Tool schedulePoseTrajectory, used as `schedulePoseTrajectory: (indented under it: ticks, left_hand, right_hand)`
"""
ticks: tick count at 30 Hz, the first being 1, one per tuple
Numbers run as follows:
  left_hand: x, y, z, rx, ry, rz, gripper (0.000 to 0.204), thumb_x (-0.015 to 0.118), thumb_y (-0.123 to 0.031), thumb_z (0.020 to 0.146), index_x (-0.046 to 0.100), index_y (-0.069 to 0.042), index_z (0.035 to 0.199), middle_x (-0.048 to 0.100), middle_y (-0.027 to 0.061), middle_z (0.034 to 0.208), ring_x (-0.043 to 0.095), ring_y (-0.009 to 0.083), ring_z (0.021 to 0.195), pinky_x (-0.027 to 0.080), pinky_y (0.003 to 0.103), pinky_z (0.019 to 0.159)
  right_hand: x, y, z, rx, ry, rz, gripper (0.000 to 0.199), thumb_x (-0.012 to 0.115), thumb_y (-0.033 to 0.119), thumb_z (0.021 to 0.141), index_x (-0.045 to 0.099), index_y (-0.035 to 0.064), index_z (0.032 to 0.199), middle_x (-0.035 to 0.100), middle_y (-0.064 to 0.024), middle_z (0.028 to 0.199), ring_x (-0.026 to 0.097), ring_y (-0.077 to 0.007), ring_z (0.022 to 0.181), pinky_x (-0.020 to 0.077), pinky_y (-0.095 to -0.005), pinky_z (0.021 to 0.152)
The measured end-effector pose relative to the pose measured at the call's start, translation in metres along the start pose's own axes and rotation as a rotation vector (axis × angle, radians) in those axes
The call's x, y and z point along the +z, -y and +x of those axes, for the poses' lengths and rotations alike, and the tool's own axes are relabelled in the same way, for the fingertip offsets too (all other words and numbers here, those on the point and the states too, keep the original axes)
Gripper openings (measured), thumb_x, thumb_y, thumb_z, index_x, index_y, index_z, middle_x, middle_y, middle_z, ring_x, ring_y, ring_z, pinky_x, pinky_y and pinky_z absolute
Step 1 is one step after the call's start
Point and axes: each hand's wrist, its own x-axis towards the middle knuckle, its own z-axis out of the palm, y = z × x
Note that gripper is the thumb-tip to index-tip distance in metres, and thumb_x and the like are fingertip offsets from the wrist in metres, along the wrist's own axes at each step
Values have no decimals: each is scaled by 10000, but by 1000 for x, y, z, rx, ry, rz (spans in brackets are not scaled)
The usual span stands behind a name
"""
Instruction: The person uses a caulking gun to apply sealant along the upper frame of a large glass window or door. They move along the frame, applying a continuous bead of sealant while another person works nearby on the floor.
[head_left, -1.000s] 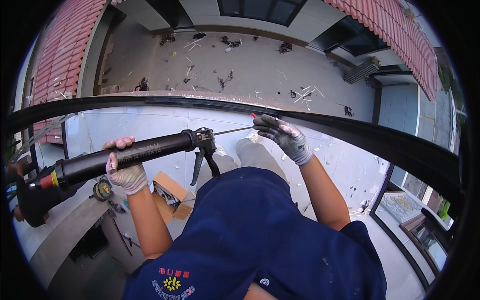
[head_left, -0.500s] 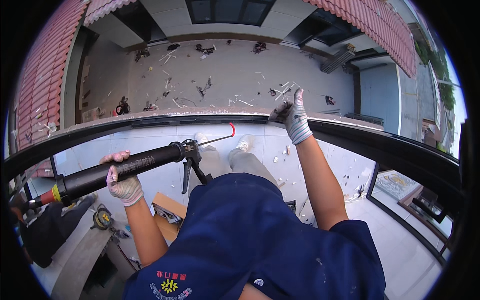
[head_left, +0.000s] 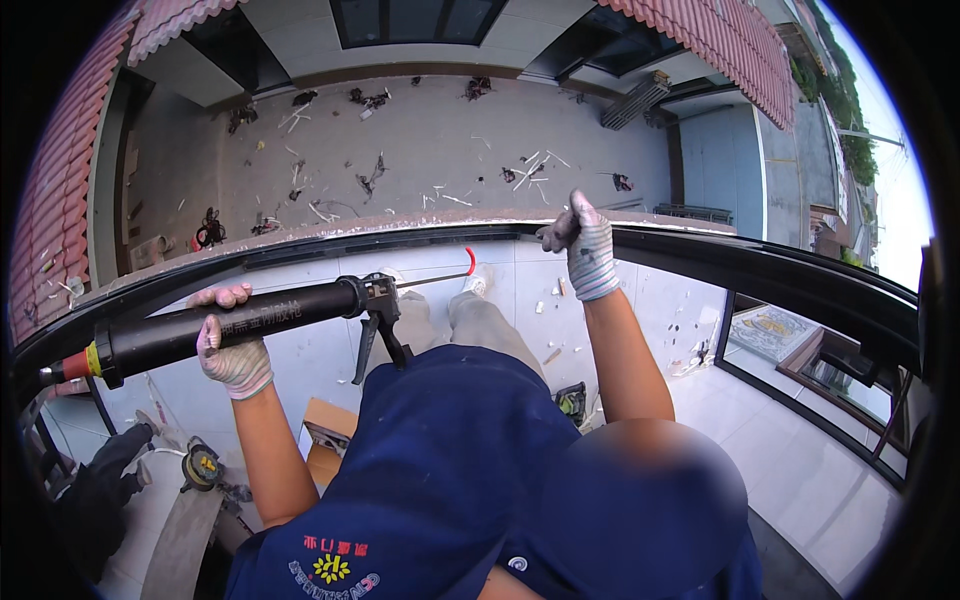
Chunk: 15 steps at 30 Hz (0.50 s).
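Black caulking gun (head_left: 230, 325), long tube type, lies roughly level along the near side of the dark curved rail (head_left: 760, 275), nozzle end w/ orange-yellow collar toward the rail's left end, trigger and frame toward its middle. Thin plunger rod w/ red hook (head_left: 470, 258) sticks out to the right of the frame, just under the rail.

Left hand (head_left: 232, 345), knit work glove, fingers wrapped round the gun's barrel from below, closed grip, approx. mid-tube.

Right hand (head_left: 582, 245), same glove type, closed on the rail's top edge right of centre, thumb up; holds no tool.

Other items:
- Navy shirt (head_left: 470, 470) w/ printed emblem, wearer's own torso, fills lower centre.
- Grey trouser legs (head_left: 480, 325) below the rail, on pale tiled floor (head_left: 800, 470).
- Cardboard box (head_left: 330, 440), open, on floor at lower left.
- Tape measure (head_left: 203, 465), yellow-black, left of box.
- Concrete yard (head_left: 440, 150) beyond the rail, strewn w/ offcuts and debris.
- Red tiled roofs (head_left: 60, 190), left and top right.
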Motion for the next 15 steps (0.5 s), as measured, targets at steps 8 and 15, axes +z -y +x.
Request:
schedulePoseTrajectory:
  ticks: [8,15]
  left_hand:
    - [-7,-5,-8,71,-28,12,332,628,-144,842,571,-40,1152,611,117,958,573,280,936,395,473,1002]
    - [-22,-2,-17,93,-95,-19,335,624,-144,845,566,-36,1157,610,116,960,568,278,931,389,473,1000]
  right_hand:
    - [24,12,29,-25,-295,24,369,721,395,899,615,58,793,641,-80,767,683,-230,739,575,-382,722]
    - [8,13,51,-325,-119,172,191,551,-86,812,636,20,946,524,-169,1402,624,-276,1097,495,-361,980]
